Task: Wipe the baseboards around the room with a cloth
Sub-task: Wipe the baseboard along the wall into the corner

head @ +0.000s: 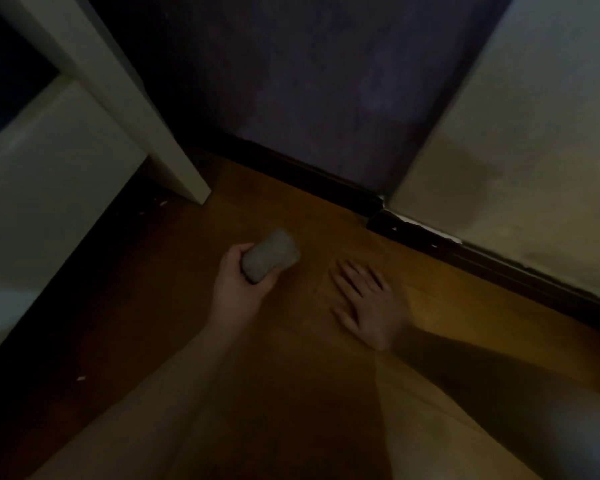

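Dim room corner: your left hand [236, 285] grips a folded grey cloth [270, 255]; your right hand [364, 303] lies flat, fingers spread, on the smooth wooden floor [291, 375] near the dark baseboard [309, 174].

Dim, murky head view with soft blur throughout.
Weak warm light falls on the wooden floor [430, 306] at right; the left side sinks into shadow, and straight edges bend near the frame's borders.
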The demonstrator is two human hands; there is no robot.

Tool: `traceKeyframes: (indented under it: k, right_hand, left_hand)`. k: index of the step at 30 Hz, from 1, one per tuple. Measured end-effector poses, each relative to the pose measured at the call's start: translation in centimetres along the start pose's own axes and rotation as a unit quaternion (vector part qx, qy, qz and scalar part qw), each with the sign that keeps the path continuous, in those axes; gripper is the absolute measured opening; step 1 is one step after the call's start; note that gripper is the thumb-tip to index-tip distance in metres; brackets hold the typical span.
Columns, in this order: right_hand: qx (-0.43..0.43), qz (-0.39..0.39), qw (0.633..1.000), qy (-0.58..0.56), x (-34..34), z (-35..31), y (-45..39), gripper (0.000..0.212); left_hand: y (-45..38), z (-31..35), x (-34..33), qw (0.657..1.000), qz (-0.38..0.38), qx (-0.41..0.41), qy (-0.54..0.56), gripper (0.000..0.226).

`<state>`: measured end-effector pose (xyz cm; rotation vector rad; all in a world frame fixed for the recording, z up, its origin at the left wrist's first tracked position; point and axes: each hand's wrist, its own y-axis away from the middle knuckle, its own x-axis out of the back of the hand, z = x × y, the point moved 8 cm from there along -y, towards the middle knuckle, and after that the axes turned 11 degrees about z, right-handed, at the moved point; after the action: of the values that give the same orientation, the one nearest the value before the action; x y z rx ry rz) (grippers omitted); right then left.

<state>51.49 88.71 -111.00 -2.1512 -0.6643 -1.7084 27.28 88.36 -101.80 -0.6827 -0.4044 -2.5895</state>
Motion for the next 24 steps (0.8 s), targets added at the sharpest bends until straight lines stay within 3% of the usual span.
traceKeyframes:
  k: [7, 12, 16, 24]
  right_hand:
    - [0.040, 0.002, 0.999, -0.010, -0.2, -0.2, 0.0, 0.065]
    - [0.031, 0.023, 0.999, -0.018, -0.4, 0.0, 0.0, 0.064]
    - [0.034, 0.037, 0.998, -0.030, -0.9, 0.2, 0.0, 0.063]
    - [0.040, 0.072, 0.995, -0.061, 0.1, 0.3, 0.0, 0.065]
  left_hand:
    - [-5.4, 1.3, -2.0, 0.997, 0.075, -0.017, -0.006, 0.055]
    - [-9.9, 1.1, -2.0, 0.991, 0.130, -0.026, -0.021, 0.043]
    - [-12.8, 1.1, -1.9, 0.988, 0.144, -0.055, -0.033, 0.037]
    - [-15.8, 0.9, -2.3, 0.985, 0.170, -0.031, -0.028, 0.044]
